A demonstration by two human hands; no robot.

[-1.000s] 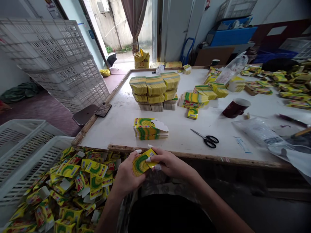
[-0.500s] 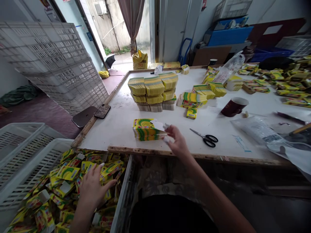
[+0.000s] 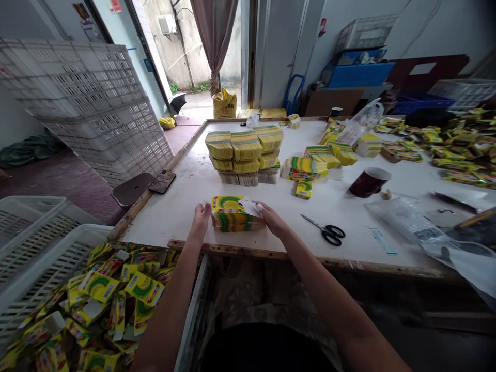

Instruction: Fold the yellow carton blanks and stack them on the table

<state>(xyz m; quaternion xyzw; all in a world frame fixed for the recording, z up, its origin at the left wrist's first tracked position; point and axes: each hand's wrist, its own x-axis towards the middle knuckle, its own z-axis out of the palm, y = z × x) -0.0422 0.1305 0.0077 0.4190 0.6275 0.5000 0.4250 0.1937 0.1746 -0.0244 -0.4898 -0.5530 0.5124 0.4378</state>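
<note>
A stack of flat yellow-and-green cartons (image 3: 231, 216) lies near the table's front edge, with white flaps at its right end. My left hand (image 3: 200, 219) is closed at the left end of this stack. At the opposite end, my right hand (image 3: 272, 218) grips the white flaps between thumb and fingers. Behind them stands a tall block of bundled flat cartons (image 3: 246, 151) in tiers. Below the table on the left, a white plastic crate (image 3: 83, 247) holds a heap of loose folded cartons (image 3: 101, 285).
Black-handled scissors (image 3: 329, 233) and a dark mug (image 3: 370, 182) stand to the right. One small carton (image 3: 304, 189) lies near more carton bundles (image 3: 304, 168). A phone (image 3: 163, 182) rests at the table's left edge. Clear plastic bags (image 3: 406, 219) lie at right.
My left hand has moved up from the crate of loose cartons to the left end of the stack. My right hand stays at the right end, its fingers now closer together.
</note>
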